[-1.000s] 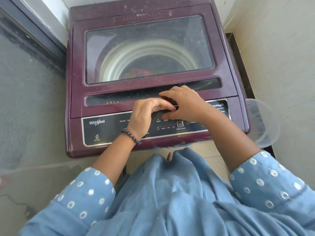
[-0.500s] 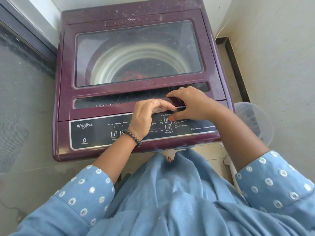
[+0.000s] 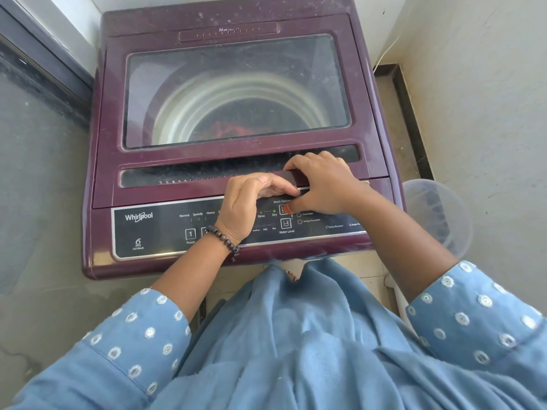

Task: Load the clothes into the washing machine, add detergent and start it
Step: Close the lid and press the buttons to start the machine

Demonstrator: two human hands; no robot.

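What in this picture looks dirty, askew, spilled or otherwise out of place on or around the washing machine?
The washing machine lid is closed and straight, but its top is speckled with pale dust and smudges, thickest near the back edge. Nothing looks spilled or broken. A clear plastic tub sits on the floor at its right corner.

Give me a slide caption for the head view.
Right hand thumbs a control panel button on the closed washing machine; left hand rests alongside.

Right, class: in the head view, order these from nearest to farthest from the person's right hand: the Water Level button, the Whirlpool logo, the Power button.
From the right hand:
1. Water Level button, on the panel just below the hand.
2. Power button, farther left, past the left wrist.
3. Whirlpool logo, at the panel's far left end.
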